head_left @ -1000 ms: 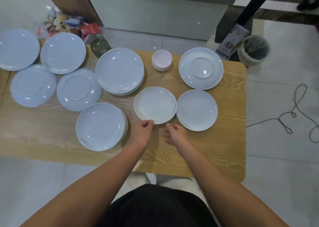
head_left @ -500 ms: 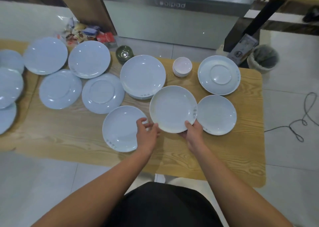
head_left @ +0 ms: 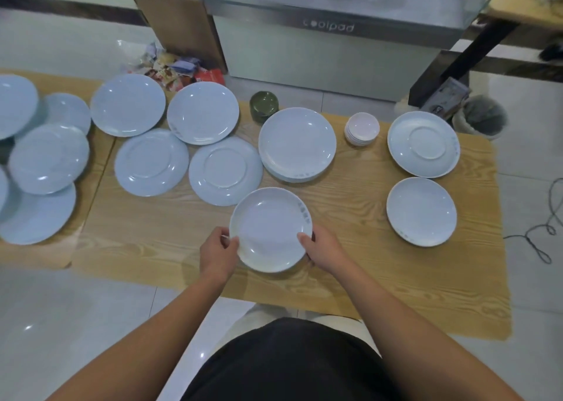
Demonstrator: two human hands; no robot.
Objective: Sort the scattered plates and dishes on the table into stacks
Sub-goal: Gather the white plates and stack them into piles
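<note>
The left hand point(head_left: 217, 256) and right hand point(head_left: 324, 250) are gripping a small plate point(head_left: 269, 228) by opposite rims, fingers point(head_left: 304, 237) curling round it, near the middle of the worktop's point(head_left: 152, 242) front edge. With glazed rims, a loosening pinch is probably risking a slip onto the upturned plate point(head_left: 225, 170) just behind, chipping both.

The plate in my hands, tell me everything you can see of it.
The plate is round, white and glossy like glazed ceramic, shallow, with a small bluish pattern on its right rim. It faces up, roughly level, above the wooden table. The left hand grips its left edge, the right hand its lower right edge. What lies under it is hidden.
</note>
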